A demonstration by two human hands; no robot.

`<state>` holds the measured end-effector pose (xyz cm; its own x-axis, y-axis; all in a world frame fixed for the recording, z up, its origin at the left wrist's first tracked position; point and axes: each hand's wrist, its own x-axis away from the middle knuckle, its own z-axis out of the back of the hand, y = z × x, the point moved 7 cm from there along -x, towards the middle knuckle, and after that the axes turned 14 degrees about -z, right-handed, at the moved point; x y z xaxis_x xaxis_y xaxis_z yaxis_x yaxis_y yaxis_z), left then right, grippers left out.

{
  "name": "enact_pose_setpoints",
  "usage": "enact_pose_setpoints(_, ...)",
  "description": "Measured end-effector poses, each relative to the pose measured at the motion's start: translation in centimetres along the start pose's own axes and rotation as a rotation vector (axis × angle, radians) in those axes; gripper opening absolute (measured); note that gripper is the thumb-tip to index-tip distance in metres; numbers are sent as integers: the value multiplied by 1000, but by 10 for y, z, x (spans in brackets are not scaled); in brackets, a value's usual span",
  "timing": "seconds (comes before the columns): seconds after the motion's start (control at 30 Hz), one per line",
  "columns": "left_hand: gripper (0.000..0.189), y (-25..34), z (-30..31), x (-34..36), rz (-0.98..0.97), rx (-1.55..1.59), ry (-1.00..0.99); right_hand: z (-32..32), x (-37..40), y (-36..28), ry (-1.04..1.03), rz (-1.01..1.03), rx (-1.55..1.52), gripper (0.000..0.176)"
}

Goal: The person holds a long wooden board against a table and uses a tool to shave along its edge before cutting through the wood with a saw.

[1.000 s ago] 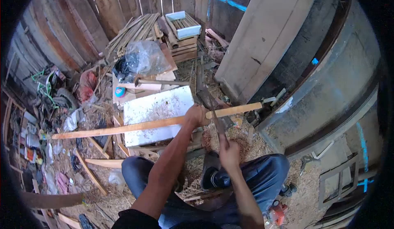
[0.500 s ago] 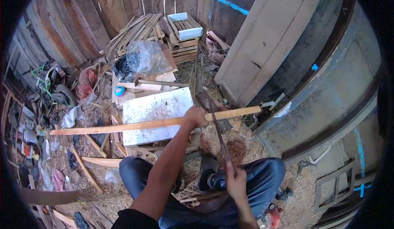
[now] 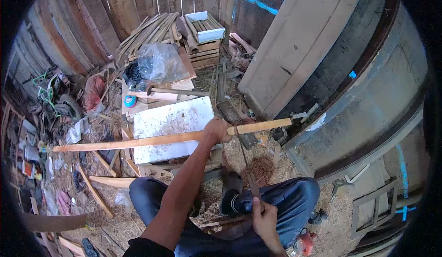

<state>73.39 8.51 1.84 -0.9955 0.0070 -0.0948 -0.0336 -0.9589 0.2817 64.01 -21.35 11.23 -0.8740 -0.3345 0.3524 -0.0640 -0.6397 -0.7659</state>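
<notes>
A long pale wooden strip (image 3: 129,144) lies across the view, over a white board (image 3: 175,119) strewn with shavings. My left hand (image 3: 217,131) is wrapped round the strip, right of its middle. In my right hand (image 3: 264,218) is a long, thin, dark tool (image 3: 248,174), gripped at its lower end. It points up and away from me, and its upper end meets the strip just right of my left hand. Whether the tool is a file or a blade I cannot tell.
Beyond the board are a hammer (image 3: 179,91), a blue-and-red round container (image 3: 130,101), plastic sheeting (image 3: 161,63) and stacked sticks (image 3: 149,34). Large wooden panels (image 3: 294,45) lean at the right. Scraps cover the left floor. A red tool (image 3: 305,243) lies by my right knee.
The view has shifted slightly. My right hand has moved a little down and toward me, drawing the dark tool back along the strip's edge. My left hand keeps its hold.
</notes>
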Motion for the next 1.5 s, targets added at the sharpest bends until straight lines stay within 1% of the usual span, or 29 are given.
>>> enact_pose_setpoints(0.1,25,8,7,0,-9,-13,-44,4,-2,-9,3,21,41,53)
enact_pose_setpoints(0.17,24,11,7,3,3,-43,-77,0,-16,-4,-70,-128,125,51)
enact_pose_setpoints(0.2,23,9,6,3,16,-32,-77,-8,-27,0,-63,-126,116,51)
enact_pose_setpoints(0.27,22,4,-2,2,20,-36,-68,-30,-60,-3,28,29,44,51)
enact_pose_setpoints(0.33,39,-1,-8,1,-13,-82,-55,-44,-82,-24,44,48,23,53)
enact_pose_setpoints(0.37,39,-1,-7,1,-19,-88,-56,-50,-89,-30,49,48,15,53)
enact_pose_setpoints(0.43,41,-2,2,2,92,36,-38,-55,-98,-42,121,127,-3,56)
enact_pose_setpoints(0.57,40,2,4,3,104,50,-67,-50,-108,-27,127,156,-38,58)
enact_pose_setpoints(0.63,26,2,10,4,31,3,88,-52,-115,-16,-68,25,-136,59)
enact_pose_setpoints(0.67,26,0,7,2,29,0,90,-47,-112,-15,-25,44,-176,60)
enact_pose_setpoints(0.77,26,-8,-1,4,93,57,93,-44,-105,-4,-42,82,-175,59)
enact_pose_setpoints(0.8,25,-7,0,5,58,1,123,-42,-96,2,-50,78,-171,59)
enact_pose_setpoints(0.83,25,-5,1,5,23,-50,153,-35,-83,10,-49,47,-178,57)
enact_pose_setpoints(0.87,25,-7,-1,4,33,-39,152,-27,-70,19,-47,15,-181,56)
enact_pose_setpoints(0.9,25,-10,-3,2,72,-22,124,-17,-57,28,-54,9,-166,56)
enact_pose_setpoints(0.93,25,-11,-4,2,112,-4,94,-10,-44,39,-95,-49,-152,55)
enact_pose_setpoints(0.97,25,-11,-3,3,122,8,90,-7,-37,48,-134,-108,-140,53)
enact_pose_setpoints(1.0,25,-6,3,3,92,15,74,-8,-36,52,-140,-115,-133,53)
enact_pose_setpoints(1.03,25,-3,5,2,60,19,56,-8,-35,51,-92,-72,-75,53)
enact_pose_setpoints(1.07,25,-4,4,2,110,41,35,-7,-34,49,-43,-27,-19,52)
enact_pose_setpoints(1.13,25,-8,1,1,97,-5,21,-14,-46,4,74,113,-89,53)
enact_pose_setpoints(1.2,25,-4,-1,0,76,-50,9,-51,-104,9,73,138,-59,56)
enact_pose_setpoints(1.27,29,-4,3,3,97,16,14,-65,-139,-26,222,236,-65,59)
enact_pose_setpoints(1.3,29,-5,2,4,95,1,17,-66,-144,-37,225,244,-78,59)
enact_pose_setpoints(1.37,31,-12,-6,-2,33,-58,71,-72,-159,-49,80,158,-142,60)
enact_pose_setpoints(1.4,33,-18,-15,-5,53,-48,-61,-71,-155,-50,80,200,-226,61)
enact_pose_setpoints(1.43,33,-19,-19,-3,62,-36,-61,-70,-149,-45,72,196,-213,61)
enact_pose_setpoints(1.5,35,-13,-14,-4,-3,-19,-7,-69,-136,-26,4,97,-107,60)
